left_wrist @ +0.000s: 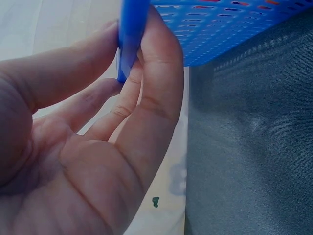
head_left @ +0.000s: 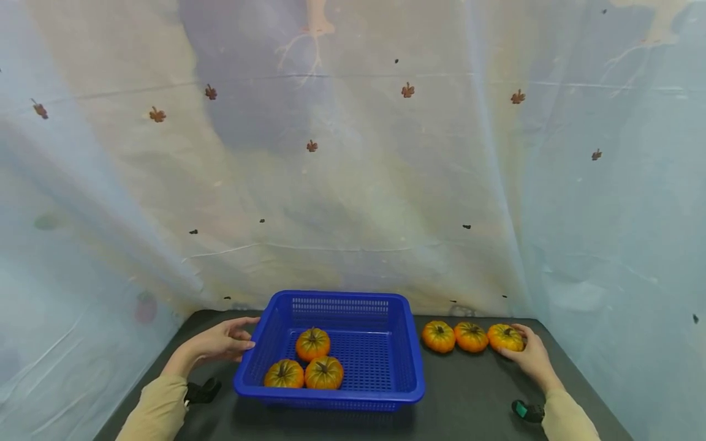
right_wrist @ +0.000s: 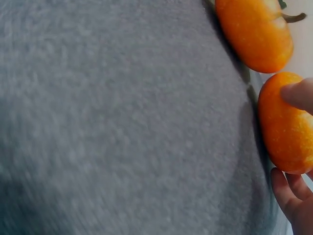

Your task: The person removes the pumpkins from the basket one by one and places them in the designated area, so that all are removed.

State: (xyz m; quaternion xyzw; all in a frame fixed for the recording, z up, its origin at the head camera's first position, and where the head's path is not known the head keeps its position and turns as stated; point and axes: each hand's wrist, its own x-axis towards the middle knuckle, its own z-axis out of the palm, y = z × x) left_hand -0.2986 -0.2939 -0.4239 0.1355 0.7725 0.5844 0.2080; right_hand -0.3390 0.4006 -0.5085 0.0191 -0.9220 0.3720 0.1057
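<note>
A blue plastic basket (head_left: 331, 397) stands on the dark tabletop with three small orange pumpkins (head_left: 312, 344) inside, grouped toward its left. At its left side, my left hand (head_left: 217, 343) pinches the rim; the left wrist view shows the thumb on one side of the basket's rim (left_wrist: 131, 41) and fingers on the other. My right hand (head_left: 531, 358) holds the rightmost pumpkin (head_left: 503, 337) of a row of three, right of the basket. Up close, thumb and fingers sit at opposite ends of that pumpkin (right_wrist: 283, 129), which appears to rest on the table.
Two more pumpkins (head_left: 439, 337) sit in the row between the basket and my right hand, near the table's back edge. A pale printed curtain (head_left: 353, 184) hangs behind and at both sides. Dark straps (head_left: 203, 391) are at the wrists.
</note>
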